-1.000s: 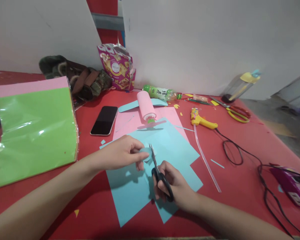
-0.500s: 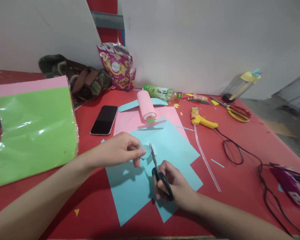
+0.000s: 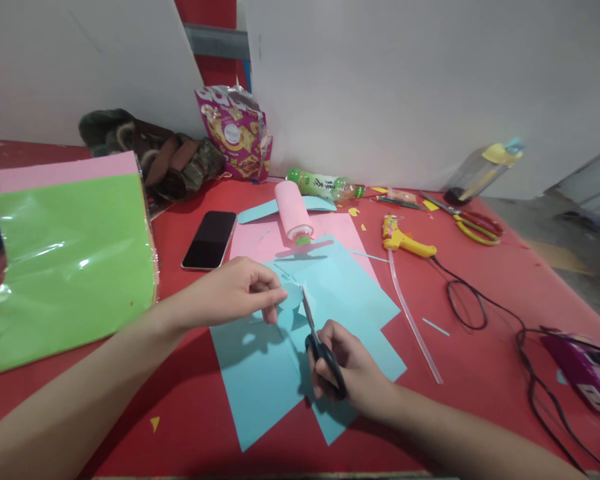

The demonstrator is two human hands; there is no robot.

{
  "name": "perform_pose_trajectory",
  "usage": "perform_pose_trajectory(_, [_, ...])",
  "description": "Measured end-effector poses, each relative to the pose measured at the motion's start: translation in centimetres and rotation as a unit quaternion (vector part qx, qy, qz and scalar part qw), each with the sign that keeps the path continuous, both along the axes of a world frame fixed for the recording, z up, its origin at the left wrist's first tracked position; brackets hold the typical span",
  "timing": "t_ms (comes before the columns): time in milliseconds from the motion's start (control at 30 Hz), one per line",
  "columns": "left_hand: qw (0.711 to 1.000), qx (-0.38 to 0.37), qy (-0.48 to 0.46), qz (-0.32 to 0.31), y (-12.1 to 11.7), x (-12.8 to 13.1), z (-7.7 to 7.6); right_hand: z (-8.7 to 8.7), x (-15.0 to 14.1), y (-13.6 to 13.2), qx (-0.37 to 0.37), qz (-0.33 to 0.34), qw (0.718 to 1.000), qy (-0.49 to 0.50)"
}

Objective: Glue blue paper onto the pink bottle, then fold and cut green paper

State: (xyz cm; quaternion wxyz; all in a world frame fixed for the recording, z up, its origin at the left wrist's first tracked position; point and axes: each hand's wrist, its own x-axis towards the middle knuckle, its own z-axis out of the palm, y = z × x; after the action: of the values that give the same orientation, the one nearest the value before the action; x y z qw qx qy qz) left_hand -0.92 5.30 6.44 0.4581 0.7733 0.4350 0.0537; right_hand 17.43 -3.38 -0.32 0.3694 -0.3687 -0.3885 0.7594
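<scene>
Between thumb and fingers, my left hand (image 3: 254, 291) pinches a small rounded piece of blue paper (image 3: 292, 297). My right hand (image 3: 344, 363) grips black-handled scissors (image 3: 325, 357), whose blades lie at the right edge of that piece. Both hands are above overlapping blue sheets (image 3: 250, 393), with a pink sheet (image 3: 350, 230) partly beneath them. Just beyond, a pink paper-wrapped bottle (image 3: 293, 208) with a green cap lies across a curved blue strip (image 3: 257, 211).
A phone (image 3: 209, 240) and plastic-wrapped coloured paper (image 3: 75, 267) lie left. On the right are a yellow glue gun (image 3: 407, 241), a clear tube (image 3: 415, 317), cables (image 3: 523, 340) and larger scissors (image 3: 473, 223). A snack bag (image 3: 235, 137) and tea bottle (image 3: 323, 185) are at the back.
My left hand has moved slightly up, turning the blue piece against the scissor blades. Thin blue offcuts now show just beyond it. My right hand has barely moved.
</scene>
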Motion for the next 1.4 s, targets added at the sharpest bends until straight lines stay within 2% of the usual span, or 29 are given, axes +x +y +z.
perform_pose_trajectory(600, [1.000,0.005,0.013,0.004,0.0,-0.1,0.3,-0.3,0.1,-0.1,-0.005,0.002,0.999,-0.036])
perform_pose_trajectory(833, [1.000,0.006,0.017,0.005,0.2,-0.2,0.0,-0.3,0.2,0.5,-0.011,-0.014,0.996,-0.088])
perform_pose_trajectory(1033, [1.000,0.001,-0.002,0.010,0.4,-0.3,-0.5,-0.3,0.3,0.9,-0.016,-0.005,0.996,-0.091])
perform_pose_trajectory(1400, [0.982,-0.081,-0.117,0.123,-0.2,1.0,-1.5,-0.5,0.4,0.7,0.014,0.008,0.999,-0.046])
